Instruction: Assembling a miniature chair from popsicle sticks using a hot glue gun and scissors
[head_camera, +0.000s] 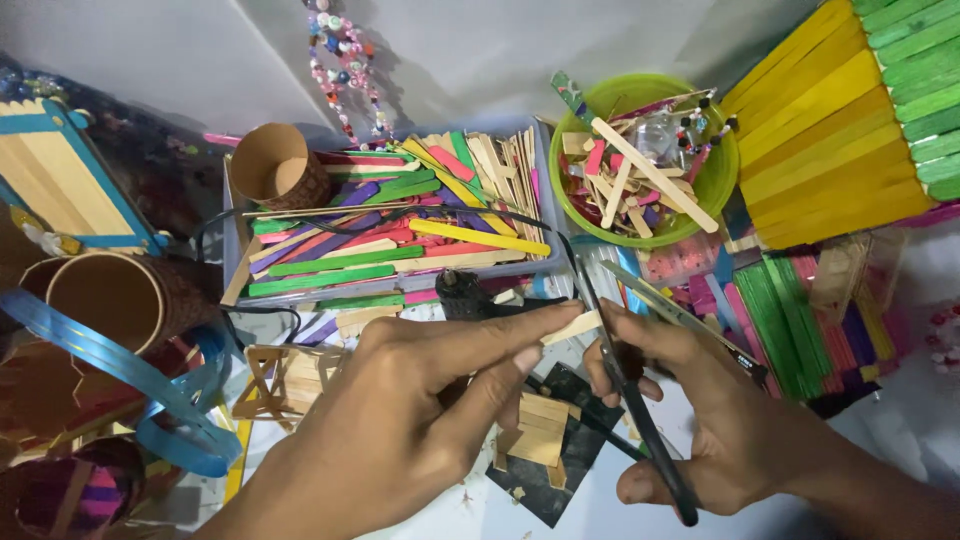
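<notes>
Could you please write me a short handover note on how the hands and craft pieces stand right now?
Left hand: pinches a plain wooden craft stick between thumb and fingers.
Right hand: holds black-handled scissors, blades open at the stick.
Nearby: a small stick piece lies on a dark card below the hands; a grey tray of coloured sticks and a green bowl of offcuts sit behind.
Done: stick positioned at the blades.
Left: the stick looks uncut.

A tray (236, 262) of sticks (400, 225) lies left of the bowl (725, 175).
</notes>
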